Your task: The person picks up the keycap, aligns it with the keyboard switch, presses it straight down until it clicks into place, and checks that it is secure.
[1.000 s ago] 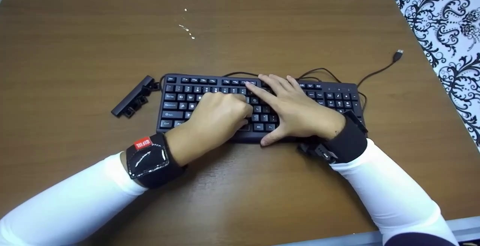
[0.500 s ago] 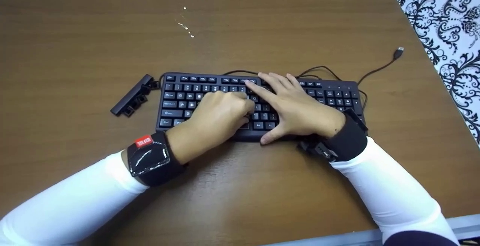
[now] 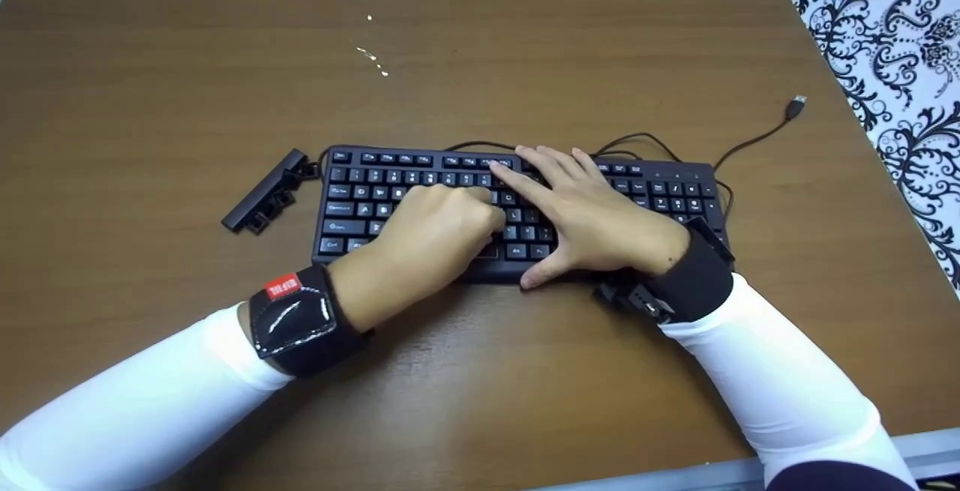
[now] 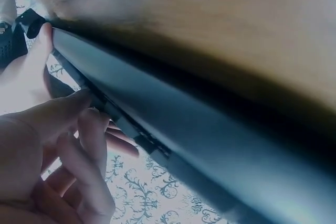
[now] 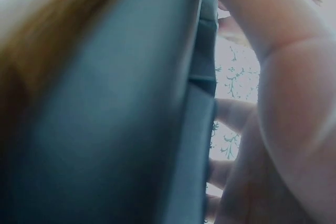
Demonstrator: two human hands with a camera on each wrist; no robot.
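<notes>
A black keyboard (image 3: 420, 169) lies on the wooden table in the head view. Over its middle keys is my left hand (image 3: 442, 225), fingers curled. In the left wrist view the thumb (image 4: 73, 103) and bent forefinger of that hand meet at the row of keys and pinch at one; the key itself is mostly hidden. My right hand (image 3: 592, 214) rests spread over the keys just right of it, its thumb across the keyboard's front edge. In the right wrist view the thumb (image 5: 294, 61) lies against the keyboard's edge (image 5: 126, 103), with other fingers beyond.
Left of the keyboard lies a narrow black bar (image 3: 266, 191) with small square parts along one side. A thin black cable (image 3: 645, 137) loops behind the keyboard and ends in a USB plug (image 3: 796, 106) at the right. Patterned black-and-white covering (image 3: 892, 64) borders the table's right edge.
Both hands keep nearly the same place on the keyboard. The left hand and wrist shift only very slightly; the keyboard, bar and cable stay put.
</notes>
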